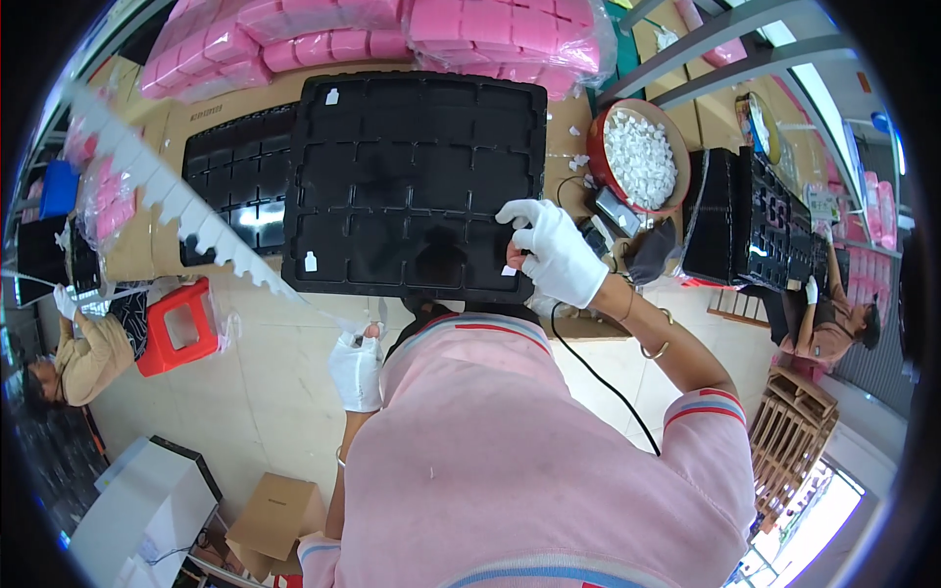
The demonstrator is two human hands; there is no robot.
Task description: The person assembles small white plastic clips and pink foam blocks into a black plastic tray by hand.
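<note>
A black plastic tray [412,176] with moulded ridges lies in front of me. Small white labels show at its upper left [332,96], lower left [311,262] and lower right [509,270]. My right hand [561,253], in a white glove with bare fingertips, is over the tray's right edge. Its index finger is stretched out and its thumb is at the lower-right label; the fingers are apart. Below the tray's left side, my left hand [356,370], gloved likewise, is closed on the end of a long white strip [181,191] with a notched edge, which arcs to the upper left.
Beside the tray lies another black tray [230,181]. A red bowl [600,162] of small white pieces stands to the right, near stacked black trays [755,220]. Pink wrapped packs [343,39] line the back. A red stool [178,328] and two other people [93,358] [833,314] are farther off.
</note>
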